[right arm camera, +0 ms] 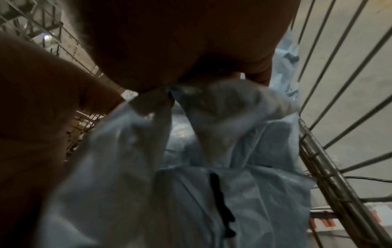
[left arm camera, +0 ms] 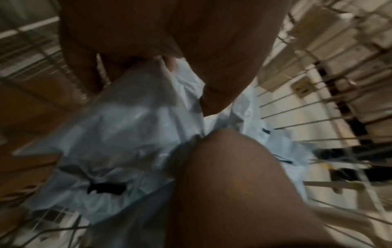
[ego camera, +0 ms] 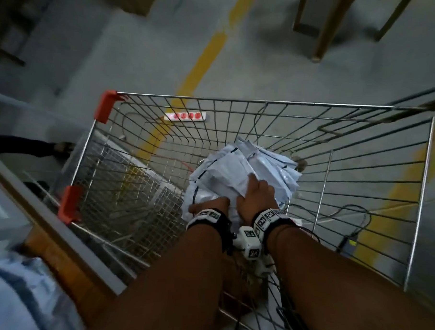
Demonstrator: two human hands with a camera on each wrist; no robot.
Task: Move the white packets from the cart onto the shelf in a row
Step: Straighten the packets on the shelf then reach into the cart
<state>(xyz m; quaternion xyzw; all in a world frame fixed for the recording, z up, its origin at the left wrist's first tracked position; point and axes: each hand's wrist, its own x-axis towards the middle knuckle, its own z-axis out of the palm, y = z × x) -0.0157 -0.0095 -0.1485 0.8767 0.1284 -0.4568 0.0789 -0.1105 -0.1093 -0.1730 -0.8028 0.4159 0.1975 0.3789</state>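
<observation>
1. In the lower middle of the head view, both hands reach down into a wire cart [ego camera: 239, 108] and meet on a heap of white packets [ego camera: 238, 170] lying near the cart's centre.
2. The right hand [ego camera: 257, 196] lies on top of the heap with its fingers curled into the plastic, gripping a bunch of it; the right wrist view shows the film gathered up into the palm.
3. The left hand [ego camera: 209, 207] sits just beside it, at the heap's lower-left edge. In the left wrist view its fingers [left arm camera: 169, 63] pinch a fold of a packet.
4. The packets are crumpled, overlapping, some with short black marks along an edge.
5. The cart's wire walls rise on every side of the heap; red plastic corner guards [ego camera: 105, 105] cap its left rim.
6. Through the mesh, a white power strip [ego camera: 185, 116] with red sockets lies on the grey floor, upper centre, across a yellow painted line [ego camera: 208, 54].
7. Cables [ego camera: 334, 214] trail on the floor at lower right, seen through the wires.
8. A wooden edge with a pale frame [ego camera: 59, 235] runs diagonally along the lower left, touching or just beside the cart; which, I cannot tell.
9. Wooden chair legs [ego camera: 327, 27] stand at the upper right, well apart from the cart.
10. Black wrist bands [ego camera: 271, 219] with printed square markers ring both wrists.
</observation>
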